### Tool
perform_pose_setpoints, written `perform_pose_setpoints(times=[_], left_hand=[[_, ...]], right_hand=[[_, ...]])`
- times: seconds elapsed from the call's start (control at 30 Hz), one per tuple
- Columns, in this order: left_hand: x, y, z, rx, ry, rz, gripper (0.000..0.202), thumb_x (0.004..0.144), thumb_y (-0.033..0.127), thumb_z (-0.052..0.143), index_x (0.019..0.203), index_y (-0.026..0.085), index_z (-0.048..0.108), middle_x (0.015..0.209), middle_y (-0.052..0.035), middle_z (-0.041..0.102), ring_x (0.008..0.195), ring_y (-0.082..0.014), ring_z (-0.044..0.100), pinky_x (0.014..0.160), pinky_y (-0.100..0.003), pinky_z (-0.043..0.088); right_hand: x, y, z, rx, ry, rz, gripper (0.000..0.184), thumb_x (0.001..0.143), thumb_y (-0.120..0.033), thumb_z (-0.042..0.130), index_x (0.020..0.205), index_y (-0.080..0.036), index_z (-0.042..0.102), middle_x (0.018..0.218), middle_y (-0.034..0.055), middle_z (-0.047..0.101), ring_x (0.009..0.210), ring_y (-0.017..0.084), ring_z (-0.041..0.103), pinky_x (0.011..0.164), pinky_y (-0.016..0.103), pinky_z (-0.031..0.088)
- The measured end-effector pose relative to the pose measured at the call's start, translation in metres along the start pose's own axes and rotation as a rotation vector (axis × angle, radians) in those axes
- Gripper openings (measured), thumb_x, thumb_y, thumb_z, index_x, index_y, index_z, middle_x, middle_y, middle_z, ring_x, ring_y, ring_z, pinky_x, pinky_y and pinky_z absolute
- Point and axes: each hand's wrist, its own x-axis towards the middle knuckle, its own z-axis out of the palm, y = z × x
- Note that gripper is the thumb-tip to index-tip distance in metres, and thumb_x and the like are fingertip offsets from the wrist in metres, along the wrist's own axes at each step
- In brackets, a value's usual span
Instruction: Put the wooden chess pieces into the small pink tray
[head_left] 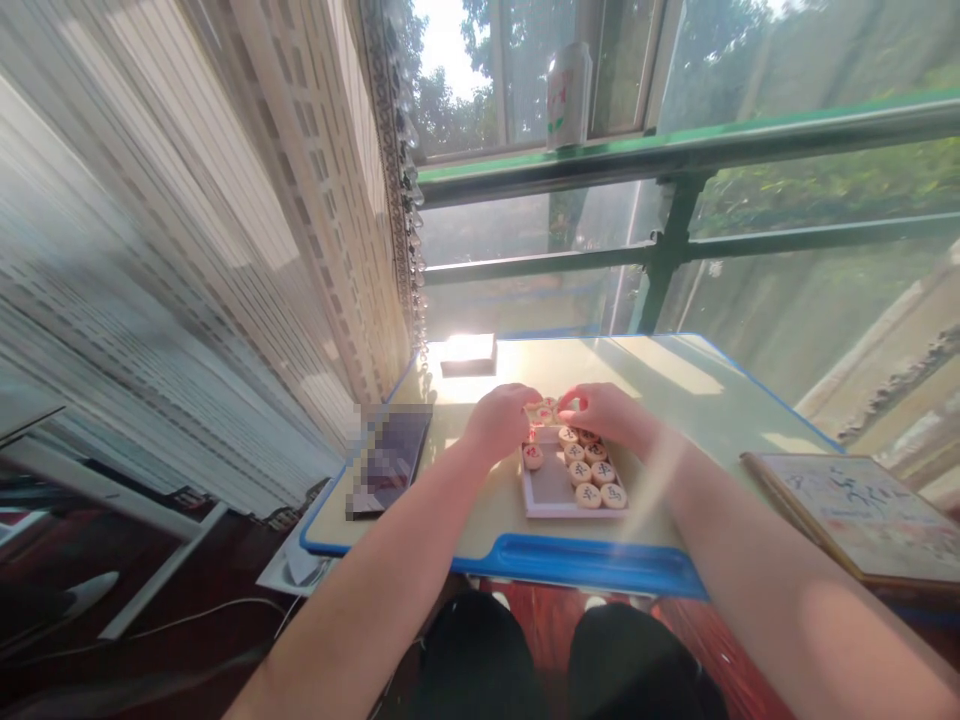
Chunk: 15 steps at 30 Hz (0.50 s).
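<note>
A shallow box tray (530, 495) lies on the small table, with round wooden Chinese chess pieces in it. Several dark-marked pieces (580, 472) fill its right side, and a red-marked piece (533, 457) sits on the left; the middle shows bare floor. At the tray's far edge, more Chinese chess pieces (545, 411) are grouped between my two hands. My left hand (504, 418) has its fingers curled against the left of this group. From the right, the thumb and fingers of my right hand (596, 408) close in on the same pieces. My fingertips are partly hidden.
The table (645, 400) has a blue rim. A white box (469, 354) stands at its far left, a dark flat tablet-like object (394, 450) at the left edge. A framed board (862, 510) is at right. A can (568, 95) stands on the window rail.
</note>
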Motion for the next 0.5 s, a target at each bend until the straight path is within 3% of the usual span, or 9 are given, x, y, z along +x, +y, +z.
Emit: perform_pose_setpoints(times=[0.5], left_hand=[[0.0014, 0.002, -0.006, 0.036, 0.029, -0.177, 0.036, 0.068, 0.001, 0.042, 0.084, 0.018, 0.069, 0.091, -0.0042, 0.071, 0.085, -0.0179, 0.063, 0.081, -0.03, 0.05]], right_hand=[[0.0042, 0.0001, -0.0037, 0.009, -0.093, -0.011, 0.028, 0.069, -0.035, 0.055, 0.084, -0.019, 0.073, 0.062, 0.0014, 0.063, 0.058, 0.014, 0.053, 0.053, 0.025, 0.035]])
